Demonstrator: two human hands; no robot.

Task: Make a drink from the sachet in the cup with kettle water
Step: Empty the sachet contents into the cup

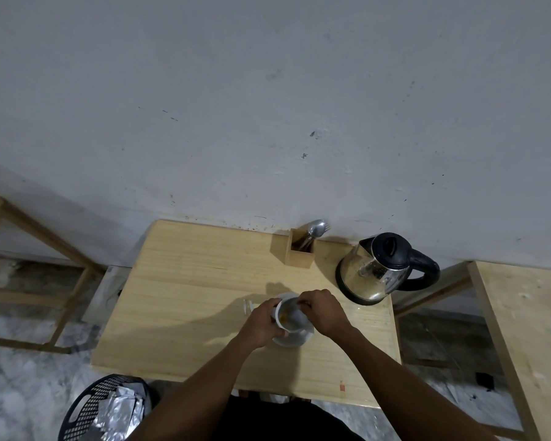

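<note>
A white cup (291, 316) stands on a white saucer (295, 340) near the middle of the wooden table (188, 281). Brownish contents show inside it. My left hand (261, 323) grips the cup's left side. My right hand (323, 310) is over the rim, its fingers pinched on a thin thing dipping into the cup, blurred, likely a spoon. A steel kettle (376, 272) with a black lid and handle sits at the right back of the table. A small white scrap (247, 305), perhaps the torn sachet, lies just left of the cup.
A wooden holder (301, 253) with cutlery stands by the wall. A black basket (105, 409) with crumpled foil wrappers sits on the floor at the lower left. Another wooden table (522, 329) is at the right, a wooden frame (61, 249) at the left.
</note>
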